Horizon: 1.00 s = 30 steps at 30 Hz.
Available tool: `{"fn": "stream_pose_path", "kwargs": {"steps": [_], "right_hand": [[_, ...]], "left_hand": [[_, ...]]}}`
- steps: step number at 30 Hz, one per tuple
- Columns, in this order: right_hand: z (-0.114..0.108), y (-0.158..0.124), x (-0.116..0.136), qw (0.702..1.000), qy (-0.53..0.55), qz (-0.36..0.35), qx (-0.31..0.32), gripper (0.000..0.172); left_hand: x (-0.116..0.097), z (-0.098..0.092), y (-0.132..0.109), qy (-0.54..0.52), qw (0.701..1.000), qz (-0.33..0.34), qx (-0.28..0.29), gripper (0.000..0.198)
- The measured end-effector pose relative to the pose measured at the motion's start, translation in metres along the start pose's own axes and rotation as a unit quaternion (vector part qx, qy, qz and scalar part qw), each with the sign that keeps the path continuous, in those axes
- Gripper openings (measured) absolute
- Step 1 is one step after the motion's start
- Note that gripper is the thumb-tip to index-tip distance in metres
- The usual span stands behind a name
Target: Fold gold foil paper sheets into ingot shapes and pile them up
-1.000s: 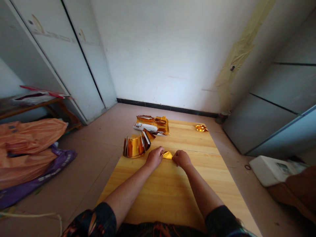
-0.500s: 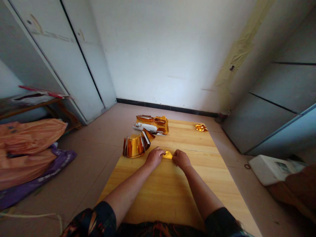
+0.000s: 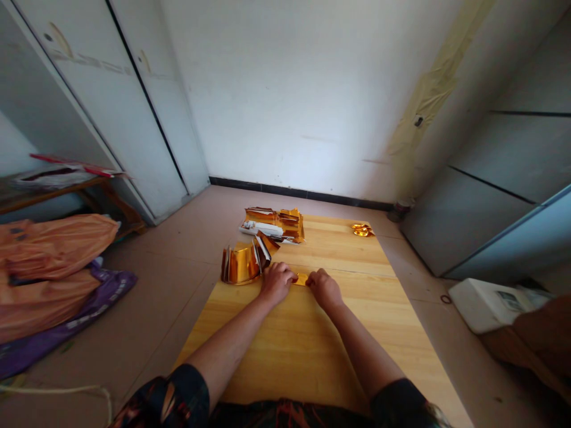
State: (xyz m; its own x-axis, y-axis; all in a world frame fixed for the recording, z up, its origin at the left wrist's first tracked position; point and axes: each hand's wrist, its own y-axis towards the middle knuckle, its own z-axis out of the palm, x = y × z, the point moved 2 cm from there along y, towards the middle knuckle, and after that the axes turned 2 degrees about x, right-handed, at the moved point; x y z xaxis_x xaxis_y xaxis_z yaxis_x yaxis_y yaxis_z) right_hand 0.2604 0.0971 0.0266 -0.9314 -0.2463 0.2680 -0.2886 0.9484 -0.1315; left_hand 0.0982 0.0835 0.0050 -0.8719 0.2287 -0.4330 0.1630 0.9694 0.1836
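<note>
A small piece of gold foil paper (image 3: 301,279) spans the gap between my hands, low over the wooden table. My left hand (image 3: 278,282) pinches its left end with curled fingers. At the right end, my right hand (image 3: 325,288) grips it the same way; the fingertips partly hide the foil. Just beyond my left hand stands a curved, fanned stack of gold foil sheets (image 3: 243,263). Behind that lies a second bundle of gold foil sheets (image 3: 292,224) with white paper among them. A folded gold foil piece (image 3: 361,230) rests near the far right corner.
The wooden table (image 3: 357,333) extends under my arms. Orange bags (image 3: 57,246) and a purple bag (image 3: 96,306) lie at left, near a wooden bench (image 3: 107,190). A white box (image 3: 484,304) sits at right. Grey cabinets (image 3: 129,107) and a white wall (image 3: 289,107) are beyond.
The foil between my hands now looks flatter and narrower. My right hand has shifted slightly left, and my left hand has moved a little away from me.
</note>
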Motion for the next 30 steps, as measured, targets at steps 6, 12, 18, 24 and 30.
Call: {"fn": "stream_pose_path", "kwargs": {"steps": [6,12,18,24,30], "right_hand": [[0.006,0.003,0.013,0.992,-0.085,-0.093,-0.018,0.023],[0.007,0.008,0.013,0.993,-0.078,-0.088,0.001,0.024],[0.007,0.009,0.009,0.995,-0.069,-0.078,0.003,0.024],[0.008,0.008,0.007,0.996,-0.053,-0.071,0.003,0.026],[0.008,0.010,0.007,0.997,-0.033,-0.070,0.010,0.026]], "left_hand": [[-0.003,0.003,-0.002,0.001,1.000,-0.023,-0.010,0.019],[-0.006,0.002,-0.002,0.002,0.997,-0.073,-0.006,0.014],[-0.007,0.002,0.000,0.008,0.994,-0.109,0.030,0.013],[-0.004,0.002,0.001,-0.003,0.991,-0.131,0.027,0.014],[0.006,0.003,0.000,-0.040,0.994,-0.098,0.027,0.025]]}}
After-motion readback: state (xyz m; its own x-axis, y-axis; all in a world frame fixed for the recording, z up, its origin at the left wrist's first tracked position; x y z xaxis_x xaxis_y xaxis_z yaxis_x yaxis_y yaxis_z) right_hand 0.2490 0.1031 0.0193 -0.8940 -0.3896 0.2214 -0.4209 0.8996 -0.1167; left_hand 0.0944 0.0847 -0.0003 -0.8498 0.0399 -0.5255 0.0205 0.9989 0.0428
